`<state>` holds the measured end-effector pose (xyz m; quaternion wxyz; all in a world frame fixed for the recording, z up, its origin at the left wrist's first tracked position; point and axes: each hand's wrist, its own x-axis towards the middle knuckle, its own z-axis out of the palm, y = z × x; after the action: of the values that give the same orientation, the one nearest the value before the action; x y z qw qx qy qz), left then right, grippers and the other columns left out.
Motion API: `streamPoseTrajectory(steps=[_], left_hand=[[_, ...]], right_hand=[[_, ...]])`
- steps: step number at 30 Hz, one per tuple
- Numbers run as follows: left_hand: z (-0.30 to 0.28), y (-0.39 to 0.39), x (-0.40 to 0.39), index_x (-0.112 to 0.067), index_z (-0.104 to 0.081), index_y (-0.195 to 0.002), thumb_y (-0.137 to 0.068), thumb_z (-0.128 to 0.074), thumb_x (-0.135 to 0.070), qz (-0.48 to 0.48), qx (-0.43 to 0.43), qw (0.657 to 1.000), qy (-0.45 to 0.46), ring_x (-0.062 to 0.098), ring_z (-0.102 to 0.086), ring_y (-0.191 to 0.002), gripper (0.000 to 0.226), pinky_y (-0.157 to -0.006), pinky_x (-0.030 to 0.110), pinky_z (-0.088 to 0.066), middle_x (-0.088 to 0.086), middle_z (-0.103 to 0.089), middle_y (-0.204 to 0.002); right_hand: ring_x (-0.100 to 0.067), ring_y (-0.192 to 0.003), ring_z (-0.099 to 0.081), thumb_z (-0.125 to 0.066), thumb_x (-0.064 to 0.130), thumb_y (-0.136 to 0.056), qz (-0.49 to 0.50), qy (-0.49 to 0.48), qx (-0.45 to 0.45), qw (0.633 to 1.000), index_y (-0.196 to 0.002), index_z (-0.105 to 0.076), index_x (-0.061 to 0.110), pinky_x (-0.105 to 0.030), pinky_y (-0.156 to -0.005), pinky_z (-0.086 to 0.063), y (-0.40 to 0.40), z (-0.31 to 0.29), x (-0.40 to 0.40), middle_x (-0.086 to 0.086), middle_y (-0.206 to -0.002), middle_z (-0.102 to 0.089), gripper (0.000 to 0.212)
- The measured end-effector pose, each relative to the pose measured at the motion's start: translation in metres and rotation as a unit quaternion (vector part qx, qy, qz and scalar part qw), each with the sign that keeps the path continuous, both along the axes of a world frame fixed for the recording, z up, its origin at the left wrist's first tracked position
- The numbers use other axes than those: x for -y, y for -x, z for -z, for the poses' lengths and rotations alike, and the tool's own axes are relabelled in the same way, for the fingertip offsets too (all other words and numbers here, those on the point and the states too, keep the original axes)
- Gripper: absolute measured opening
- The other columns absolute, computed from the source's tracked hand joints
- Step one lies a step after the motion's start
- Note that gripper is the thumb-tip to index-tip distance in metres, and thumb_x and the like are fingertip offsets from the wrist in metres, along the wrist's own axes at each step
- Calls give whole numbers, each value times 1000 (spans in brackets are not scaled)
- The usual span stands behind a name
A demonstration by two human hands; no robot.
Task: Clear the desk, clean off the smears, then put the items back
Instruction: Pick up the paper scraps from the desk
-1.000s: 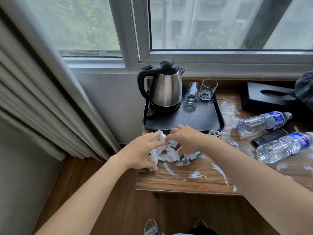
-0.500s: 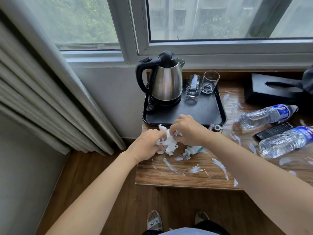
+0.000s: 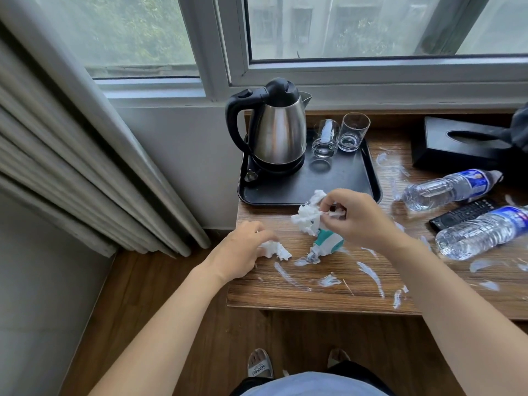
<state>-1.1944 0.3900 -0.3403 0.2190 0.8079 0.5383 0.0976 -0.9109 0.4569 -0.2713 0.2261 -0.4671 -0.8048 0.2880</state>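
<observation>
At the counter's (image 3: 300, 292) near left corner, the left hand (image 3: 243, 252) pinches a small tissue wad (image 3: 275, 250) against the wood, while the right hand (image 3: 357, 218) grips a larger crumpled tissue (image 3: 307, 217) just above a teal-and-white tube (image 3: 325, 244) lying among white smears (image 3: 371, 274). The tissue looks soft, light and easily torn, so bunching it whole suits better than tugging. The tube likely feels slick; its flat middle offers the surest hold.
</observation>
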Motion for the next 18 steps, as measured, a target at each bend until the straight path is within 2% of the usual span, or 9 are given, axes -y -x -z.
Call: streamPoseTrajectory(steps=[3, 6, 8, 11, 13, 15, 16, 18], left_hand=[[-3, 0, -3, -24, -69, -113, -96, -60, 5, 16, -30, 999, -15, 22, -52, -110, 35, -94, 45, -51, -3, -60, -113], [-15, 11, -5, -19, -73, -106, -91, -61, 10, -74, 45, 995, -48, 21, -59, -101, 34, -92, 47, -52, -1, -66, -105], [-29, 23, -7, -18, -74, -104, -93, -65, 5, -151, 93, 982, -70, 12, -58, -90, 27, -88, 39, -51, -2, -67, -102], [-52, 37, -6, -23, -74, -103, -97, -70, -8, -231, 139, 960, -74, -4, -57, -82, 17, -73, 19, -44, -13, -63, -98], [-63, 44, -5, -27, -74, -100, -98, -71, -11, -253, 157, 951, -85, -5, -57, -79, 16, -68, 9, -42, -12, -64, -99], [-72, 48, -3, -29, -72, -100, -98, -71, -14, -242, 143, 957, -68, 5, -60, -76, 15, -63, 16, -48, -9, -65, -102], [-75, 48, -1, -29, -71, -100, -98, -72, -14, -220, 118, 967, -44, 8, -61, -79, 15, -66, 25, -52, -9, -65, -103], [-74, 44, 7, -30, -70, -102, -96, -74, -13, -158, 70, 985, 22, 4, -60, -87, 19, -78, 33, -50, -13, -64, -102]], right_hand=[[-3, -58, -51, -74, 4, -87, 6, 7, -14, 1000, -84, -63, 16, -12, -56, -37, 5, 2, 7, 14, -66, -56, 16], [-4, -57, -50, -74, 5, -88, 16, 7, -26, 1000, -85, -64, 14, -12, -56, -37, 4, 4, 11, 15, -66, -57, 14], [-5, -56, -50, -74, 5, -88, 30, -2, -39, 999, -85, -65, 15, -13, -56, -37, 1, 6, 12, 14, -67, -58, 13], [-7, -60, -53, -74, 6, -88, 56, -13, -58, 997, -85, -66, 16, -17, -56, -40, -2, 7, 14, 9, -69, -61, 13], [-7, -61, -53, -73, 6, -88, 67, -13, -66, 995, -85, -66, 17, -18, -56, -41, -2, 6, 14, 8, -69, -61, 12], [-5, -59, -52, -73, 6, -88, 70, -8, -70, 995, -86, -67, 17, -15, -55, -39, -1, 4, 15, 10, -67, -60, 13], [-4, -59, -53, -74, 6, -88, 69, -6, -69, 995, -86, -67, 17, -13, -55, -39, 0, 3, 16, 11, -67, -59, 12], [-3, -60, -54, -74, 7, -88, 64, -5, -67, 996, -87, -67, 16, -11, -56, -39, 1, 1, 19, 10, -68, -59, 12]])
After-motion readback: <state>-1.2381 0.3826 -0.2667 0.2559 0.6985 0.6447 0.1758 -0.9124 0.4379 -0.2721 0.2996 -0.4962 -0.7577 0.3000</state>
